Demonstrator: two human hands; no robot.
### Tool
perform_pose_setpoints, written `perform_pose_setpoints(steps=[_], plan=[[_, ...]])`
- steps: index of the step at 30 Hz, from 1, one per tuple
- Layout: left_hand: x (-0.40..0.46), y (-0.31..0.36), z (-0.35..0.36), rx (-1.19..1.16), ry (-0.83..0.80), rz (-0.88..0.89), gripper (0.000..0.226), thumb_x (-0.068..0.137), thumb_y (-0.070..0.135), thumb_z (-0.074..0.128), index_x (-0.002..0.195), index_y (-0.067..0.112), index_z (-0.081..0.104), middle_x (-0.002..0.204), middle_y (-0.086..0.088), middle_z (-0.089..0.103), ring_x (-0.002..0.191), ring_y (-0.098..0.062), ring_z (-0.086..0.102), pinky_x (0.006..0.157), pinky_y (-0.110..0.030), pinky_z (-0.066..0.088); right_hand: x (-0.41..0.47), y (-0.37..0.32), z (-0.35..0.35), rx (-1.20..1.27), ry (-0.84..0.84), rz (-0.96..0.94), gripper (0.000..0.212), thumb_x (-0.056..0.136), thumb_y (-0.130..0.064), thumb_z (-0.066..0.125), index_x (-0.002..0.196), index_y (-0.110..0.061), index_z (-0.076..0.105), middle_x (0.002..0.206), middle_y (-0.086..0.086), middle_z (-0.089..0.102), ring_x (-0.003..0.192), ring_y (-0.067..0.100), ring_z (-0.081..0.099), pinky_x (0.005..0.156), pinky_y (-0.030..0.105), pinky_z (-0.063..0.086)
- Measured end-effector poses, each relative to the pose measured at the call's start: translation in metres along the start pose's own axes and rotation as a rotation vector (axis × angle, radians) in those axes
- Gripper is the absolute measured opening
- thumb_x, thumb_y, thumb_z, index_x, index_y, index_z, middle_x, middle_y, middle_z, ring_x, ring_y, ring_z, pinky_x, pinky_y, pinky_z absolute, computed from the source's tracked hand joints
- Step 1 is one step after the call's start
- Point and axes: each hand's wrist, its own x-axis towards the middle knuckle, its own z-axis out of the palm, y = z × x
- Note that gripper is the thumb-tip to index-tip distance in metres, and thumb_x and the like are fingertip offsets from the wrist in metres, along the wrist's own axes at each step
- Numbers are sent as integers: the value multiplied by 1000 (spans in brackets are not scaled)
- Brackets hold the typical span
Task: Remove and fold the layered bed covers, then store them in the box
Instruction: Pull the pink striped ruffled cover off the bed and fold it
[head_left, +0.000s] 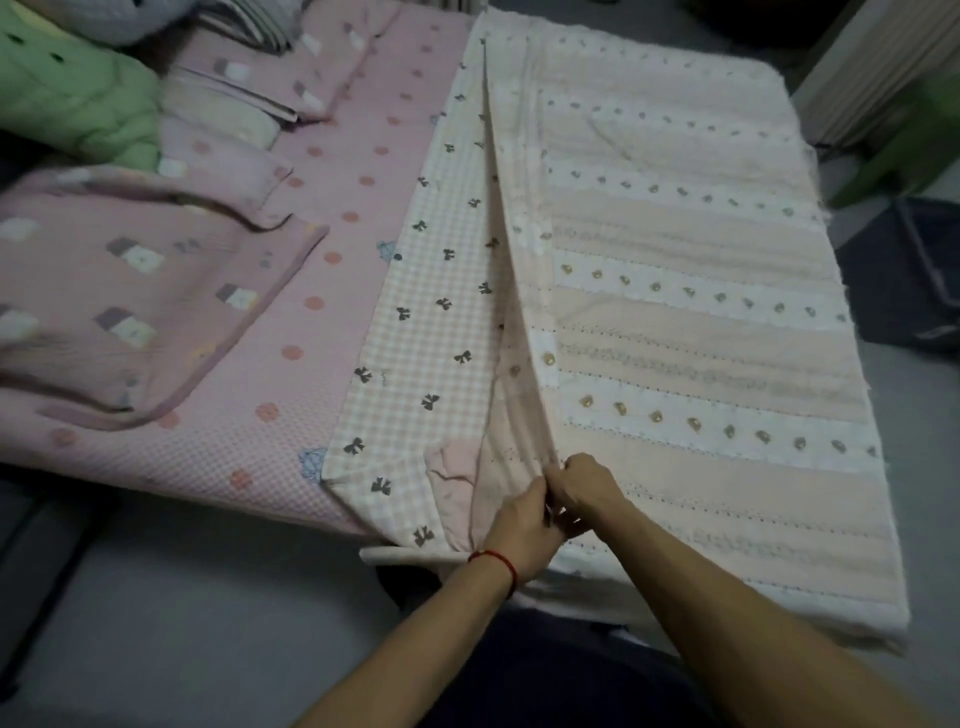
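Bare grey floor (156, 623) lies open left of the arms. On the bed (291, 395), a folded pink quilt (119, 301) and green comforter (78, 98) crowd the left side; the striped cover (701, 322) fills the right. A dark bin (914, 280) blocks the floor beyond.

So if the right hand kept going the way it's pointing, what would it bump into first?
The right hand points toward the left hand, which looks to be touching it already. Past that lies the bow-print checked cover.

i see the striped cover (701, 322) is soft matt cloth, quilted; the pink sheet (249, 374) looks woven, waffle-textured.
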Motion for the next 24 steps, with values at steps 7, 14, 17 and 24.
perform_pose_setpoints(steps=[7, 14, 17, 24], plan=[[-5, 81, 152, 104, -5, -56, 28, 92, 12, 56, 120, 14, 55, 102, -5, 65, 92, -21, 60, 74, -28, 44, 17, 138, -97, 6, -43, 31, 14, 91, 0, 53, 105, 2, 54, 97, 23, 63, 82, 36, 69, 69, 46, 64], [-4, 144, 253, 117, -213, 54, 23, 97, 18, 52, 113, 25, 66, 92, 2, 67, 81, -11, 62, 75, -18, 50, 36, 277, -201, -121, 163, 29, 9, 96, -3, 47, 105, -5, 50, 91, 13, 55, 77, 28, 54, 54, 32, 41], [-3, 128, 252, 190, -228, 0, 24, 96, 17, 52, 114, 23, 67, 92, 1, 65, 76, -8, 59, 72, -16, 49, 52, 322, -225, -187, 154, 53, 6, 96, -6, 51, 101, -6, 48, 94, 14, 54, 75, 26, 51, 65, 35, 46], [-4, 84, 207, 319, -86, -215, 21, 92, 14, 56, 104, 28, 66, 90, 1, 69, 79, -14, 64, 67, -20, 52, 39, 375, -190, -179, -34, 151, 15, 97, -16, 53, 107, -5, 56, 102, 13, 60, 88, 28, 60, 73, 34, 50]])
